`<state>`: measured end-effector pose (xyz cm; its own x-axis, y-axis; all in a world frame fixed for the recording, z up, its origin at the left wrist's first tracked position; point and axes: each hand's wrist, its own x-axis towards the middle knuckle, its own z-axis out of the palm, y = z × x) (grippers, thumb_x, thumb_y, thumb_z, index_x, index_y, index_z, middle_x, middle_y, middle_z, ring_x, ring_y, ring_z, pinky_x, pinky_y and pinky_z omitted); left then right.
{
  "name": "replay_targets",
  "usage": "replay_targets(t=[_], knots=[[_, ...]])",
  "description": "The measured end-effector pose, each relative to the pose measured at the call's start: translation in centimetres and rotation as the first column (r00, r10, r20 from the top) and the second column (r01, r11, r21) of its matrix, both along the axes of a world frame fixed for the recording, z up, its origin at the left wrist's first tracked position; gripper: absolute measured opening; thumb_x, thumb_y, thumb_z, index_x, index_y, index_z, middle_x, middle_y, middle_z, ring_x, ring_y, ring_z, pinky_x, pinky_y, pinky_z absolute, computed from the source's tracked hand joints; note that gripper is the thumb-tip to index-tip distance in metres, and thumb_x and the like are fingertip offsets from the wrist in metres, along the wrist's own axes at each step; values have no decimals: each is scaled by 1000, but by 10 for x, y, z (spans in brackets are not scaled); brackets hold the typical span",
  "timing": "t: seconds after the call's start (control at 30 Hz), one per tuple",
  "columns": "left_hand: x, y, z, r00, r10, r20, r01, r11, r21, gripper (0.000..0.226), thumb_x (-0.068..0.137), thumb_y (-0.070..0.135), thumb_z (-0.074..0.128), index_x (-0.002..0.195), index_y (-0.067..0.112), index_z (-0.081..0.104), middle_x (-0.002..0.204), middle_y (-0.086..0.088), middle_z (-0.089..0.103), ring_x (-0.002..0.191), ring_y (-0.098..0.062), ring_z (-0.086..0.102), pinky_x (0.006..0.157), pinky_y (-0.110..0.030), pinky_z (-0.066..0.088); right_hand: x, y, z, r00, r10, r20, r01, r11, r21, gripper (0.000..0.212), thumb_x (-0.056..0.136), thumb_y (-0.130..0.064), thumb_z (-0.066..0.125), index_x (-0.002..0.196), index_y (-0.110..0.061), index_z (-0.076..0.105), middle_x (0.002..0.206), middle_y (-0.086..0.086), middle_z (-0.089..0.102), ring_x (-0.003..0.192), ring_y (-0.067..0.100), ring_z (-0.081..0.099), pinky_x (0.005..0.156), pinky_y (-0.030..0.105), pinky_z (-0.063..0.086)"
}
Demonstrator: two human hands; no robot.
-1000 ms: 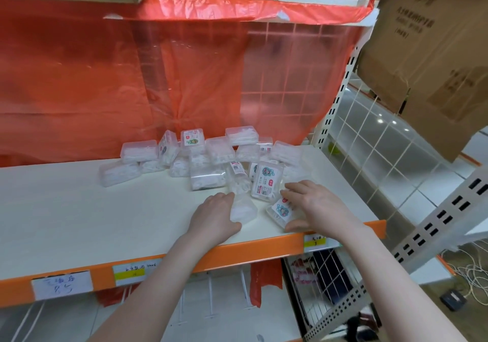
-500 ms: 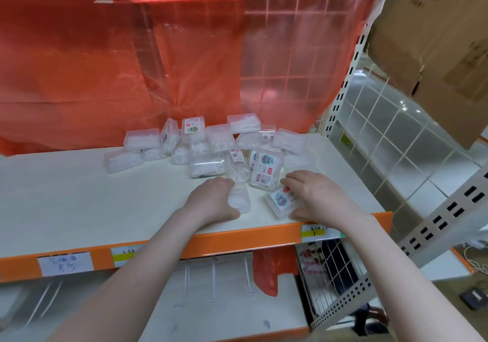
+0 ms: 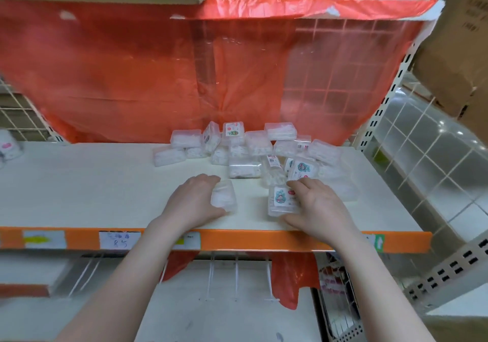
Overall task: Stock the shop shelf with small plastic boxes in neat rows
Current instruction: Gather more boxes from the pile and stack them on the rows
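Left hand [image 3: 192, 204] grips a clear box [image 3: 224, 196]; right hand [image 3: 318, 209] grips a labelled box [image 3: 281, 200]. No row looks formed yet; the jumbled pile [image 3: 253, 149] at 12 o'clock remains.

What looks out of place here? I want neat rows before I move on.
The pile of boxes at the back of the shelf is jumbled: tilted, overlapping, facing different ways. Only the left hand's box and the right hand's box sit apart near the front edge.

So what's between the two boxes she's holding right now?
Only bare white shelf separates the left-hand box from the labelled box, per the head view.
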<state>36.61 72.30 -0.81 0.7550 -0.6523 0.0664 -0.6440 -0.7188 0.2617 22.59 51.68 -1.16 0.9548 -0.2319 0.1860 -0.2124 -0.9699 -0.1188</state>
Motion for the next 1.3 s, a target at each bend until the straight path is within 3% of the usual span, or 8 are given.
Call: replay_targets(t=[0.27,0.37,0.5,0.67,0.9,1.03,1.17,1.3], knots=[[25,133,17,990,134,37,-134,991,-20,68,73,37,69,135,21,44,128,-1,51,120,-21,47,94,-33,42,53,118,14,993,83,81,-84,997,3,61,72,-44,63,126,-17,50,116,1,55,109,22,48,89,31,37],[36,198,21,978,205,23,-204,978,-55,56,73,41,68,123,23,51,118,-1,55,113,-22,50,86,-33,44,79,179,17,988,110,104,-111,994,-1,57,73,-42,61,122,-17,51,111,2,56,105,23,49,86,32,39],[50,291,22,961,273,29,-271,960,-64,63,74,44,67,130,22,48,121,-1,53,114,-22,49,88,-34,43,117,267,15,978,153,141,-157,988,14,52,73,-41,61,117,-17,53,107,2,56,102,23,50,81,33,38],[64,399,20,927,373,42,-371,927,-46,56,72,48,68,118,21,53,113,-3,55,110,-24,51,82,-33,44,161,375,7,955,252,159,-263,964,51,51,70,-38,66,113,-14,54,108,4,56,103,26,50,82,34,39],[87,532,19,866,495,75,-491,869,-64,65,76,43,67,133,19,46,126,-3,52,117,-25,46,88,-31,40,214,498,10,915,356,191,-382,916,120,53,72,-42,67,115,-13,55,107,4,56,103,26,51,84,34,39],[107,589,17,847,525,78,-520,851,-82,55,72,46,67,118,19,53,111,-3,56,108,-25,51,77,-32,39,247,551,10,904,377,201,-406,904,130,53,73,-43,67,115,-13,55,108,6,57,104,26,50,85,34,39],[141,645,11,824,561,81,-556,828,-69,57,73,45,67,121,20,51,114,-3,55,109,-22,51,81,-31,41,290,604,2,898,398,188,-426,892,149,50,75,-41,66,115,-12,55,110,6,57,105,25,49,85,33,38],[192,703,11,807,584,86,-579,812,-79,65,73,43,67,132,21,48,124,-2,55,115,-21,49,93,-34,43,350,662,-5,894,403,198,-434,887,154,49,74,-39,67,113,-13,55,109,6,57,104,26,49,85,34,38]])
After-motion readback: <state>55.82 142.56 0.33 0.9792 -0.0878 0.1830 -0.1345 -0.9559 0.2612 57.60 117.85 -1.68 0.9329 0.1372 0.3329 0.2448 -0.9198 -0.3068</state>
